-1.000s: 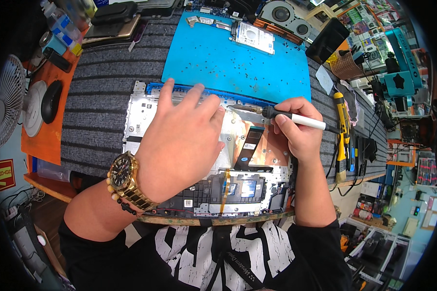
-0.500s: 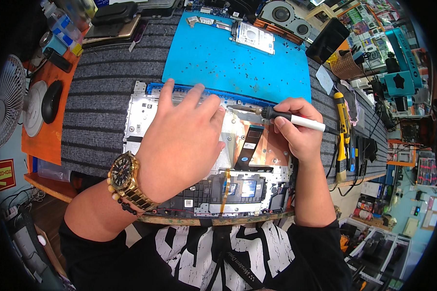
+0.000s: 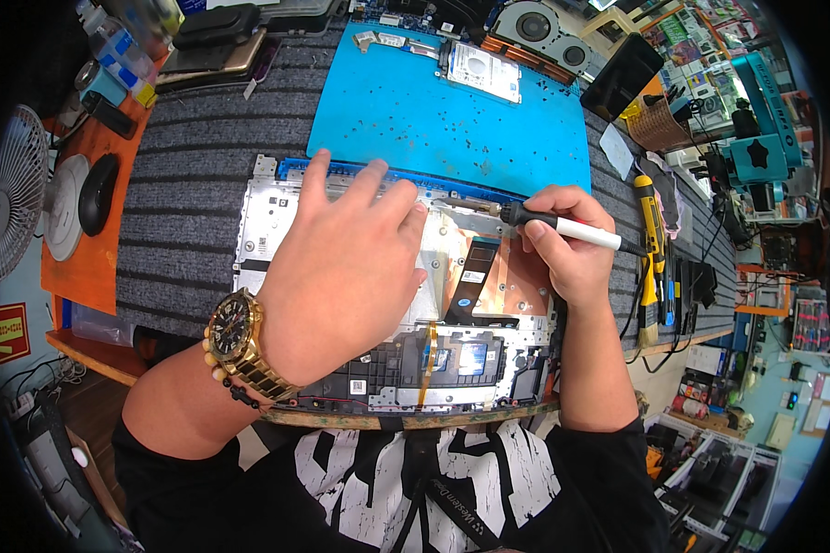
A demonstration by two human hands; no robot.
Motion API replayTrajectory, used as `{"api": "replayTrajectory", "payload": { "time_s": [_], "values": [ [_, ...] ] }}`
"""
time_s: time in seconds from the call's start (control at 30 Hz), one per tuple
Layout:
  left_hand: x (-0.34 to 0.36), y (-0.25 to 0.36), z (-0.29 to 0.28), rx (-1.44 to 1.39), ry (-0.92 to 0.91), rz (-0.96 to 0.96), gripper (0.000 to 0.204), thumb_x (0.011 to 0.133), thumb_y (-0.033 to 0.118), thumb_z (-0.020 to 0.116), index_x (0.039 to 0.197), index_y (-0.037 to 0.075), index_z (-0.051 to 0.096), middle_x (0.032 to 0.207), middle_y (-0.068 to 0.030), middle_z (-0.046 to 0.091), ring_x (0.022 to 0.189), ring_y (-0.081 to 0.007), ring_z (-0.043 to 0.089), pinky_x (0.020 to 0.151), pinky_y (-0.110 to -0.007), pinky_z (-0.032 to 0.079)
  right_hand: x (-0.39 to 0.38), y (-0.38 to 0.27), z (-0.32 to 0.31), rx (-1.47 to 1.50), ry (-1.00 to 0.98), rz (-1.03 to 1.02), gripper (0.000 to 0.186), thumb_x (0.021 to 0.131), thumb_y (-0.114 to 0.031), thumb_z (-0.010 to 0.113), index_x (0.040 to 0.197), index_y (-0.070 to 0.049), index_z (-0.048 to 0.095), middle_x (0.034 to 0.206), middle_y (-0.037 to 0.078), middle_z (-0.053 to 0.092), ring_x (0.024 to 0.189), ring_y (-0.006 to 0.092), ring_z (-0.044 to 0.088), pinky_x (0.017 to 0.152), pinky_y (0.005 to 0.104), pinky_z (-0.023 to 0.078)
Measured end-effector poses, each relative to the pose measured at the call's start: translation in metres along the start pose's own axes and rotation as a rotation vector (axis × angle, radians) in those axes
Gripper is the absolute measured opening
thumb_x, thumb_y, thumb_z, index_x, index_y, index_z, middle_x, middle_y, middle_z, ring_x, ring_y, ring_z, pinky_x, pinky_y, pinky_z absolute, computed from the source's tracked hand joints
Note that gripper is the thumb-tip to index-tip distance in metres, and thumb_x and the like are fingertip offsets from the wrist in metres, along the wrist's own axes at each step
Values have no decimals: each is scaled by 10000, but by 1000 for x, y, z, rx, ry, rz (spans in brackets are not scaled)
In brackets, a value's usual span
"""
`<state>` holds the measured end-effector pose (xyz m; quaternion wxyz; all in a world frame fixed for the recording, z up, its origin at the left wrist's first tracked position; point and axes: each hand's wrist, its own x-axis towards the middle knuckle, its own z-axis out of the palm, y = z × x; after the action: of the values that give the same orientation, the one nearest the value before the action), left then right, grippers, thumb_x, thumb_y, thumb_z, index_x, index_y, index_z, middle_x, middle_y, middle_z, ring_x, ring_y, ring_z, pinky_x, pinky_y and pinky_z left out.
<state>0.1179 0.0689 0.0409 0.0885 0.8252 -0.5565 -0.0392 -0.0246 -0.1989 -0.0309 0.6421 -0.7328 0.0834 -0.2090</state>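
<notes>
My left hand (image 3: 341, 276) lies with fingers spread on an opened laptop housing (image 3: 258, 221), fingertips at the long blue plastic strip (image 3: 461, 187) along its far edge. A watch and a beaded bracelet are on that wrist. In my right hand (image 3: 567, 244) is a soldering iron (image 3: 583, 232) with a white-and-black handle, its metal tip pointing left at the top edge of the metal plate beside the strip, near my left fingers. Whether the tip touches is hard to tell. Below lie a black bracket (image 3: 470, 281), copper-coloured foil (image 3: 521, 281) and an amber ribbon cable (image 3: 426, 369).
Beyond is a blue mat (image 3: 433, 120) with small screws, a drive (image 3: 484, 69) and a fan unit (image 3: 535, 32). Yellow tools (image 3: 648, 240) and a phone (image 3: 622, 76) lie right. Left are a mouse (image 3: 99, 194), desk fan (image 3: 14, 194) and bottle (image 3: 111, 46).
My right hand and the soldering iron have shifted very slightly, by a few pixels. My left hand stays in the same spot on the housing.
</notes>
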Motion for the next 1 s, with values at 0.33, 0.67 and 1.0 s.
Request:
{"api": "replayTrajectory", "payload": {
  "time_s": [0.33, 0.67, 1.0],
  "values": [
    [0, 0, 0, 6, 1, -1, 512, 976, 290, 854, 1404, 21, 773, 1388, -130, 697, 1500, -373, 574, 1294, -697, 357, 0, -1, 2, 30, 14, 23, 195, 976, 47, 813, 1160, 71, 754, 954, 69, 788, 790, 60, 658, 677, 236, 528],
    [0, 1, -1, 9, -4, -3, 510, 978, 291, 851, 1404, 21, 775, 1394, -129, 697, 1504, -370, 572, 1301, -691, 353, -1, 0, -1, 37, 10, 58, 186, 973, 27, 826, 1147, 60, 768, 994, 74, 804, 831, 60, 682, 709, 234, 542],
    [0, 1, 0, 16, 7, 0, 501, 979, 287, 848, 1398, 20, 776, 1395, -132, 694, 1506, -370, 567, 1302, -691, 354, -2, 0, -1, 35, 4, 22, 200, 988, 20, 821, 1171, 62, 753, 977, 84, 803, 798, 77, 688, 699, 247, 550]
  ]
}}
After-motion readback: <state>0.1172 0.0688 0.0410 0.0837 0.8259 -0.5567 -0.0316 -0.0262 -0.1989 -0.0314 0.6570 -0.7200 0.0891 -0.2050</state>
